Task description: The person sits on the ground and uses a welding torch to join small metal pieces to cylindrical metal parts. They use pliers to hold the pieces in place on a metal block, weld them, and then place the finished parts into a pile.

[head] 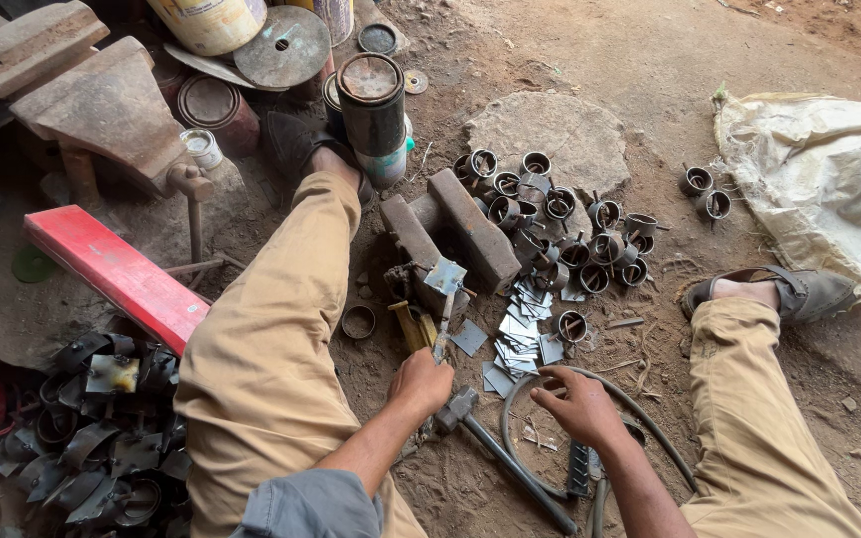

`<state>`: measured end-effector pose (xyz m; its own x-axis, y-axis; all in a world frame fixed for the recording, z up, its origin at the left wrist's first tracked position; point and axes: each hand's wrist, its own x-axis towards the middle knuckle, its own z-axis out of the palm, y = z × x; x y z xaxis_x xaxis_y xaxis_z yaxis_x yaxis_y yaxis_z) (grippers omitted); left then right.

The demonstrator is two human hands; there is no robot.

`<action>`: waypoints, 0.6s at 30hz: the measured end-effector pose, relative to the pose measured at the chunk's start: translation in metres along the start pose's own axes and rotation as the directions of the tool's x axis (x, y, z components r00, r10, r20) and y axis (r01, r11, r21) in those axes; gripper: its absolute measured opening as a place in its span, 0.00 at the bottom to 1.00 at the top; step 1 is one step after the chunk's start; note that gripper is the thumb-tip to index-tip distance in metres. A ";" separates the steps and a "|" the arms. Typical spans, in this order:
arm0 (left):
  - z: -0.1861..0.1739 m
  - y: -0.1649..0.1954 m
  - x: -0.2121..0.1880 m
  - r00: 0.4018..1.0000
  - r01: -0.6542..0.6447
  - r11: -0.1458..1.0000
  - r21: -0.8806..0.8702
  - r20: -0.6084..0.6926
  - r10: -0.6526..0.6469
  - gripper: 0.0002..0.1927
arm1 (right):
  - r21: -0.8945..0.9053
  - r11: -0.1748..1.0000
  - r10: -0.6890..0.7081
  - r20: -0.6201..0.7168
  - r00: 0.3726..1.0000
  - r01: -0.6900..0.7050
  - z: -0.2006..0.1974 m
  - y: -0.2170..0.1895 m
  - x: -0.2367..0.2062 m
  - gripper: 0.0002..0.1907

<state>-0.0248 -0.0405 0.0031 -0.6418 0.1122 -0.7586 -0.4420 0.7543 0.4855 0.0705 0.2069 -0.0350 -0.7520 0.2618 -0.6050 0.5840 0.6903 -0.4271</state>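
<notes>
- At the lower left of the frame a heap of bent dark metal bands (102, 438) lies beside the left thigh, close enough to reach without shifting seat.
- Above it a red steel bar (117, 274) slants across the ground, and an anvil (102, 105) stands in the upper left, both apart from the hands.
- The left hand (421, 384), low in the centre, is closed in a pinch around the lower end of a thin metal strip (442, 329), keeping it upright against the rusty steel block (450, 239) so the block can back it.
- A hammer (500, 453) lies on the dirt just below that hand, its head beside the wrist, handle running lower right.
- The right hand (580, 403) rests with fingers curled and fingertips down at the edge of a scatter of small flat steel plates (515, 344), touching or nearly touching 1.
- Right of the block, many short metal rings (570, 234) crowd together, with 2 more (705, 191) near a white sack (829, 179) at the upper right.
</notes>
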 end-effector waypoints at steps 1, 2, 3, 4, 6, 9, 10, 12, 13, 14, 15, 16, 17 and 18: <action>-0.001 0.001 -0.002 1.000 -0.002 1.000 -0.002 -0.003 0.002 0.28 | -0.003 1.000 -0.001 0.001 1.000 0.001 -0.001 0.000 0.001 0.30; -0.001 0.001 -0.003 1.000 -0.004 1.000 -0.004 -0.006 0.004 0.27 | -0.006 1.000 -0.001 0.002 1.000 0.001 0.000 0.000 0.001 0.30; -0.003 0.001 -0.005 1.000 -0.003 1.000 -0.012 -0.005 0.003 0.26 | -0.008 1.000 -0.002 0.004 1.000 0.002 -0.001 -0.001 0.001 0.30; -0.003 0.002 -0.006 1.000 -0.002 1.000 -0.020 -0.005 0.001 0.26 | -0.006 1.000 -0.010 0.005 1.000 0.010 -0.001 -0.002 0.002 0.30; -0.005 0.001 -0.008 1.000 -0.006 0.999 -0.036 -0.009 0.006 0.24 | -0.001 1.000 -0.028 0.005 1.000 0.028 0.000 -0.003 0.002 0.29; -0.005 0.000 -0.007 1.000 -0.006 0.999 -0.054 -0.019 0.005 0.24 | -0.004 1.000 -0.028 0.011 1.000 0.028 0.000 -0.004 0.001 0.29; -0.005 0.000 -0.006 1.000 -0.001 0.998 -0.055 -0.021 -0.001 0.25 | 0.002 1.000 -0.024 0.011 1.000 0.024 -0.001 -0.005 0.001 0.29; -0.002 0.001 -0.005 1.000 0.008 0.999 -0.052 -0.022 -0.009 0.26 | 0.013 1.000 -0.015 0.011 1.000 0.015 -0.001 -0.005 0.000 0.29; -0.001 0.001 -0.005 1.000 0.011 0.999 -0.048 -0.024 -0.012 0.27 | 0.009 1.000 -0.015 0.012 1.000 0.015 -0.002 -0.005 0.000 0.29; 0.000 0.002 -0.005 1.000 0.014 0.999 -0.044 -0.026 -0.015 0.28 | 0.006 1.000 -0.016 0.013 1.000 0.015 -0.002 -0.005 0.000 0.29; 0.002 0.003 -0.006 0.999 0.014 0.998 -0.056 -0.029 -0.016 0.31 | 0.002 1.000 -0.016 0.014 1.000 0.016 -0.002 -0.005 0.000 0.29; 0.003 0.004 -0.007 0.999 0.014 0.998 -0.068 -0.032 -0.016 0.34 | 0.004 1.000 -0.019 0.007 1.000 0.019 -0.002 -0.005 0.000 0.29; 0.004 0.005 -0.009 0.999 0.013 0.997 -0.080 -0.035 -0.016 0.37 | 0.006 1.000 -0.023 0.000 1.000 0.023 -0.002 -0.005 0.000 0.29; 0.004 0.006 -0.010 0.999 0.044 0.990 -0.137 -0.005 -0.045 0.37 | 0.007 1.000 -0.025 -0.007 1.000 0.025 -0.002 -0.005 0.000 0.29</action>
<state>-0.0185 -0.0344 0.0117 -0.6244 0.0751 -0.7775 -0.5512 0.6629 0.5067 0.0669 0.2051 -0.0315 -0.7686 0.2486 -0.5895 0.5669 0.6918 -0.4472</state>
